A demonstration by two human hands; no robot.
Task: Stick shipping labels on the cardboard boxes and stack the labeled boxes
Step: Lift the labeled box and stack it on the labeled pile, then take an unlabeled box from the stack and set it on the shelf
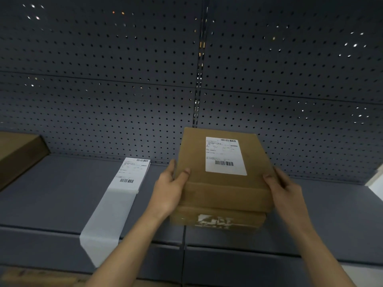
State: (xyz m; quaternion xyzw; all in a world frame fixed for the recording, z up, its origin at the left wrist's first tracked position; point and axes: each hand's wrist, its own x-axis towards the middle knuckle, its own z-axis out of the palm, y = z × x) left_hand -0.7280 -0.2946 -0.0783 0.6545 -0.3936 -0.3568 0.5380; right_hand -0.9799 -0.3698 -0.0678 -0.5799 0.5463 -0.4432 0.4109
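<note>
Firmly gripped from both sides, a labelled box (207, 183) of brown cardboard lies on top of a lower box (217, 218) on a grey shelf (51, 193). The left hand (167, 189) clasps the labelled box's left edge, thumb laid over the top face and fingers wrapped round the side. The right hand (284, 187) closes on its right edge in the same way, thumb at the upper rim and fingers pressed down the side wall. A white shipping label (225, 156) with two barcodes sits flat on the labelled box's top face, toward its far right part. The lower box, directly beneath the labelled box, shows a torn white patch on its front face and is slightly overhung by the labelled box at the front and right.

To the left of the labelled box, a label strip (132, 172) rests on the shelf, a printed label uppermost and blank white backing trailing from it over the shelf's front edge. Well to the left of the labelled box, a flat carton (18, 154) lies at the frame's edge. Behind the labelled box rises a dark pegboard panel (103, 79).
</note>
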